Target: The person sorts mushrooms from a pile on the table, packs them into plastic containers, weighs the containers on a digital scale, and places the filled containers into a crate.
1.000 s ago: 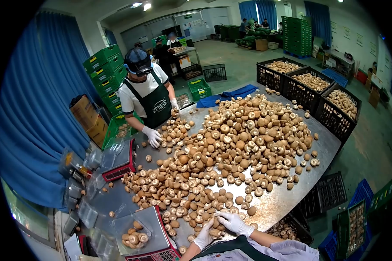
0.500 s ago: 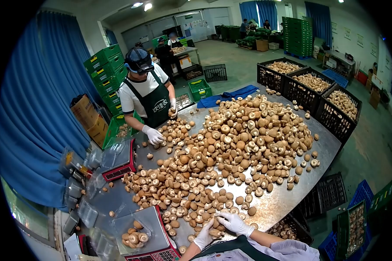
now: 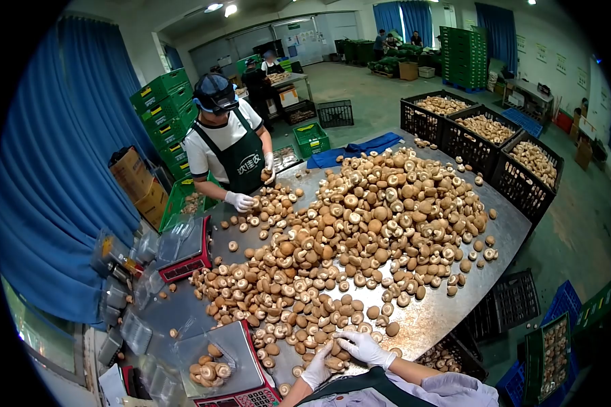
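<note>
A large pile of brown-capped mushrooms (image 3: pixel 380 210) covers much of the metal table (image 3: pixel 502 227). At the near edge of the pile my left hand (image 3: pixel 317 368), in a white glove, is closed around a mushroom (image 3: pixel 335 363). My right hand (image 3: pixel 365 349), also gloved, meets it from the right, its fingers bent onto mushrooms between the two hands. The fingertips are partly hidden, so the exact grip is hard to make out. Left of my hands, a clear tray holding several mushrooms (image 3: pixel 210 370) rests on a red digital scale (image 3: pixel 252 399).
Across the table a co-worker (image 3: pixel 231 146) in gloves handles mushrooms beside a second red scale (image 3: pixel 185 252). Clear plastic trays (image 3: pixel 137 332) line the left edge. Black crates of mushrooms (image 3: pixel 480 139) stand at the far right, and a blue cloth (image 3: pixel 356 149) lies at the back.
The co-worker's hand at the pile has drawn back slightly and lifted toward their body. My own hands stay in nearly the same place.
</note>
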{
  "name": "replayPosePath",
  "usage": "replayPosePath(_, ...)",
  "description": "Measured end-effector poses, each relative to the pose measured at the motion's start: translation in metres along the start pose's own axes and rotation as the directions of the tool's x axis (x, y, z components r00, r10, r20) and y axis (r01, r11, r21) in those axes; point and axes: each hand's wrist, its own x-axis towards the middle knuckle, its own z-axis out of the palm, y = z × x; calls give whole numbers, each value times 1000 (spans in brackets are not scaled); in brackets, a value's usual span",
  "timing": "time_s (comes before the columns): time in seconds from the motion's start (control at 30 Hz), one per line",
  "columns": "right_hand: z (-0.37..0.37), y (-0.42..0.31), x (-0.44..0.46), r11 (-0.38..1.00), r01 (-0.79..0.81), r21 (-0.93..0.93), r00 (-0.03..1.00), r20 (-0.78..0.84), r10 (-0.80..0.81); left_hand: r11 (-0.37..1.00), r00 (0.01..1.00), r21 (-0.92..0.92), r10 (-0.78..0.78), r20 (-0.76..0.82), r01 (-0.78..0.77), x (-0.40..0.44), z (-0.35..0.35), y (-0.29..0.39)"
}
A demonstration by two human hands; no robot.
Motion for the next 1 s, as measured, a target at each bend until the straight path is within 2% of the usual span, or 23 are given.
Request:
replayPosePath(0.23, -3, -5, 1, 1000, 6, -2, 1000, 2, -6, 1000, 1000, -7, 27, -5, -27, 2, -2, -1)
replayPosePath(0.3, -3, -7, 1, 1000, 8, 1, 1000, 5, -8, 1000, 994, -1, 1, 109, -1, 4, -9, -1)
replayPosePath(0.33, -4, -8, 1, 1000, 8, 1, 1000, 5, -8, 1000, 994, -1, 1, 109, -1, 4, -9, -1)
replayPosePath(0.4, -4, -9, 1, 1000, -6, -9, 1000, 12, 6, 1000, 999, 4, 4, 41, -4, 2, -6, -2)
replayPosePath(0.6, -1, -4, 1, 1000, 20, 14, 1000, -10, -20, 1000, 1000, -15, -11, 10, 11, -3, 6, 2)
replayPosePath(0.63, -1, -4, 1, 999, 25, 21, 999, -26, -25, 1000, 997, -21, 8, -82, -10, -3, 15, 0)
replayPosePath(1.0, -4, -6, 1, 1000, 13, 8, 1000, -16, -13, 999, 999, -38, 18, -39, -20, 3, 8, -2)
